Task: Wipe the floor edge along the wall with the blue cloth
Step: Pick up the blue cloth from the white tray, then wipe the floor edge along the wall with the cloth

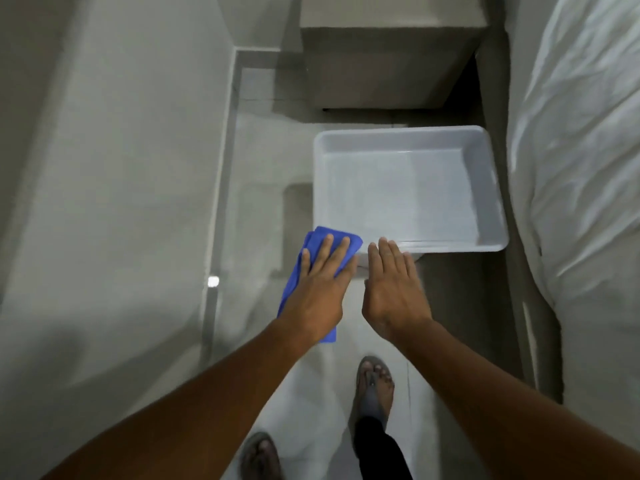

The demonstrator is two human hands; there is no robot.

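A folded blue cloth hangs under my left hand, whose fingers lie flat over it and hold it from above. My right hand is beside it, palm down, fingers straight and together, holding nothing; its fingertips are near the front rim of the tub. Both hands are stretched out above the floor. The floor edge runs along the grey wall to the left of the cloth, marked by a darker strip.
A shallow white plastic tub sits on the floor ahead. A grey cabinet stands behind it. A bed with white sheets fills the right side. My two feet in sandals stand on the pale tiles below.
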